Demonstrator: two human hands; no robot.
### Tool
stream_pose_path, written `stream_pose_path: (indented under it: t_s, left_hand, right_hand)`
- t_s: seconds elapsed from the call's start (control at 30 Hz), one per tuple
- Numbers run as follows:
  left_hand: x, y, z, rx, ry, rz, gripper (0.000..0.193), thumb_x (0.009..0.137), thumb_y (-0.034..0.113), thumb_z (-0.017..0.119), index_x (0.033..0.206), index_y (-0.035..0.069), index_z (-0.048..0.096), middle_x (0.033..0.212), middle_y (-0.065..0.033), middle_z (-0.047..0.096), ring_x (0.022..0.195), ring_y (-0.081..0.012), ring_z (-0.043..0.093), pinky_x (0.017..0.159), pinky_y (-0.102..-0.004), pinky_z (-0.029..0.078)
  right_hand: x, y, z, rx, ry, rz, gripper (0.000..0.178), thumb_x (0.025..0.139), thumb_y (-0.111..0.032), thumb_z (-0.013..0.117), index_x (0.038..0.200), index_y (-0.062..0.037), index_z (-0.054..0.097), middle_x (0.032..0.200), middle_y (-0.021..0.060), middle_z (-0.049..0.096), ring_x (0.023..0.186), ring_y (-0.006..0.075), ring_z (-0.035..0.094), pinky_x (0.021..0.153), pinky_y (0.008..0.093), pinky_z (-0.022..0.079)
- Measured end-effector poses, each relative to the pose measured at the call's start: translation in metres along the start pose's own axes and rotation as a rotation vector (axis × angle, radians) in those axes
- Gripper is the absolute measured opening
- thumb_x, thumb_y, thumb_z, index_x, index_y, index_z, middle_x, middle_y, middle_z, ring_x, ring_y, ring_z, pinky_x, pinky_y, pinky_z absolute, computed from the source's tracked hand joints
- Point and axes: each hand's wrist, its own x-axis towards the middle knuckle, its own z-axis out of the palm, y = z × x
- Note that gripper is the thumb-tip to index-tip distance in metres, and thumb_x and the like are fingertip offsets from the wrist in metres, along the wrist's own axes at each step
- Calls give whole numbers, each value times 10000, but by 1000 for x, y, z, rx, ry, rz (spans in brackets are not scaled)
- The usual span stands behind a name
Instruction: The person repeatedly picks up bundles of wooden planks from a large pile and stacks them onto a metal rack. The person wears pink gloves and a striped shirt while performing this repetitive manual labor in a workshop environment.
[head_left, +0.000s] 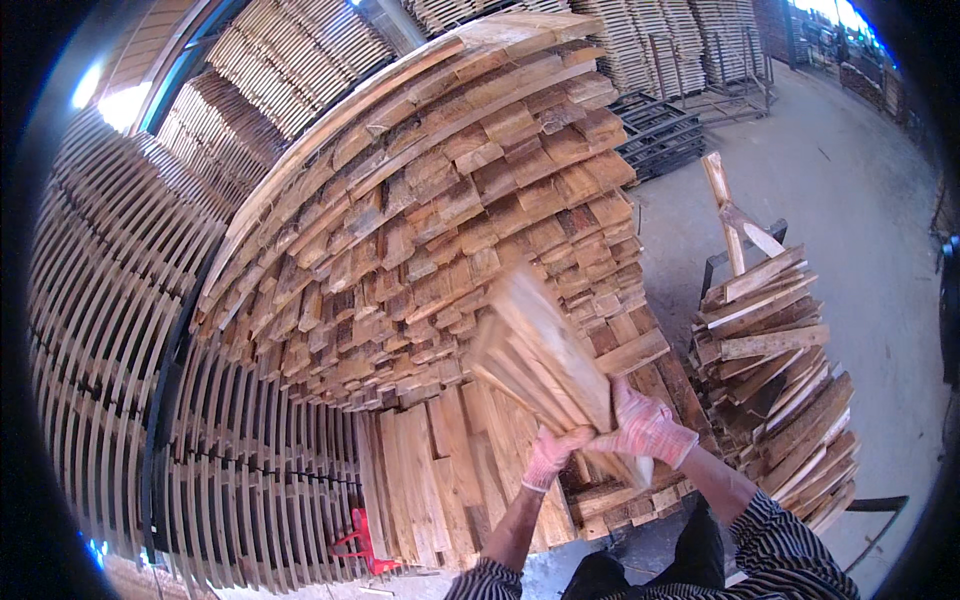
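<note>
A bundle of several wooden boards (545, 350) is gripped between my two hands, tilted up and away to the left; its far end is smeared by motion. My left hand (556, 453), in a pink-and-white glove, is closed around the bundle's near left edge. On the right side my right hand (648, 422), gloved alike, clasps the boards close to their near end. Under and behind the bundle lies a low layer of flat boards (440, 470). Beyond it rises a tall stack of boards (470, 210), their cut ends facing me.
A messy pile of offcut boards (780, 370) stands at the right on a metal frame. Slatted wood stacks (110, 330) line the left. A red plastic stool (362, 542) sits low at the left. Black metal racks (655, 135) lie on the concrete floor (850, 200) behind.
</note>
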Motion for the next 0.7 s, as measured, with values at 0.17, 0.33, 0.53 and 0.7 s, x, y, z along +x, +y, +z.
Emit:
stream_pose_path:
  t_s: [0.17, 0.33, 0.53, 0.7]
  left_hand:
    - [-60, 8, -5, -872, 133, -87, 717, 904, 454, 722, 1436, 33, 486, 1370, -129, 604, 1242, -331, 583, 1091, -505, 468]
    - [-103, -57, -46, -963, 435, -200, 799, 856, 519, 753, 1457, 77, 470, 1376, -139, 598, 1260, -357, 566, 1088, -525, 469]
    - [-144, -101, -117, -966, 323, -259, 781, 804, 528, 804, 1374, 51, 564, 1270, -152, 671, 1131, -334, 655, 1006, -498, 536]
    - [-141, -99, -154, -765, 421, -332, 686, 810, 512, 805, 1299, 71, 610, 1186, -121, 701, 1064, -314, 679, 956, -478, 562]
  right_hand:
    - [-34, -65, 35, 17, 163, -124, 1188, 734, -611, 795, 1557, -10, 186, 1376, 321, 508, 1216, 427, 591, 977, 460, 521]
    - [-53, -62, 132, 234, 127, 166, 898, 726, -527, 823, 1477, -174, 481, 1380, 203, 543, 1221, 392, 585, 1014, 446, 502]
    - [-8, 11, 205, 42, 92, 463, 870, 761, -570, 781, 1507, -269, 450, 1435, 258, 501, 1302, 410, 535, 1039, 496, 480]
    - [63, 28, 249, 38, 163, 323, 670, 919, -455, 653, 1499, -195, 440, 1523, 252, 412, 1334, 416, 498, 1065, 463, 461]
